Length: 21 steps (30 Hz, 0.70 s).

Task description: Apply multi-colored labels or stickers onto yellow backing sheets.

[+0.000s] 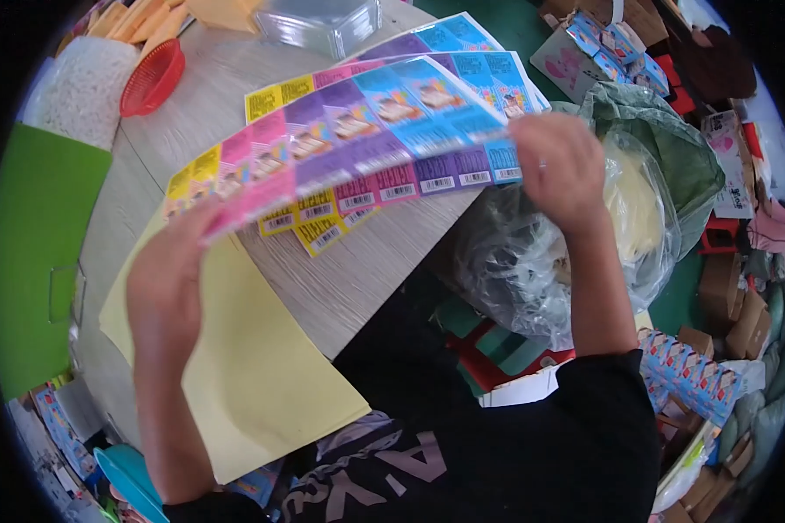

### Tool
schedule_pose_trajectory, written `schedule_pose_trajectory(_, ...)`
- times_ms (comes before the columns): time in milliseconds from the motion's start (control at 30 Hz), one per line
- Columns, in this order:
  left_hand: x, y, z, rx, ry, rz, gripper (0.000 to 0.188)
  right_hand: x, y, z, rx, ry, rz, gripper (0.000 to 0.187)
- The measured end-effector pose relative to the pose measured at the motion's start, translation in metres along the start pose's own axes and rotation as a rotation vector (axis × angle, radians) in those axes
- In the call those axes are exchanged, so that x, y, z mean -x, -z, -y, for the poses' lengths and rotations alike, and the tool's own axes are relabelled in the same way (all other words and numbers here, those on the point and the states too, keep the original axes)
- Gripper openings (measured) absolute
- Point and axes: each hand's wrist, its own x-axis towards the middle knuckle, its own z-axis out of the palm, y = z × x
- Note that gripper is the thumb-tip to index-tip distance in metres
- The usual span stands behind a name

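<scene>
A large sheet of printed labels (310,144), in yellow, pink, purple and blue blocks, is lifted above the table and stretched between my hands. My left hand (170,270) is closed on its near left corner, and my right hand (558,166) pinches the right end. The sheet bows upward in the middle. Beneath it, on the table, similar label sheets (497,74) lie fanned out and partly covered. Pale yellow paper sheets (244,366) stretch from under my left wrist to the table's near edge.
On the grey table (358,288), a red basket (154,78) and a white bag (83,91) stand far left, with a clear plastic box (318,26) behind. A green panel (35,261) is at left. Plastic bags (532,270) and a red stool (480,349) sit right of the table, cartons (733,322) beyond.
</scene>
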Motion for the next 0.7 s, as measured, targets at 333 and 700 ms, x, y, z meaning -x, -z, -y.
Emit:
schedule_pose_trajectory(333, 0.006, 0.002, 0.0, 0.244, 0.259, -0.029, 0.032, 0.016, -0.002, 0.031, -0.101, -0.361, 0.423, 0.037)
schedule_pose_trajectory(700, 0.008, -0.003, -0.005, 0.264, 0.224, -0.067, 0.03, -0.013, -0.028, 0.057, -0.196, -0.194, 0.495, 0.049)
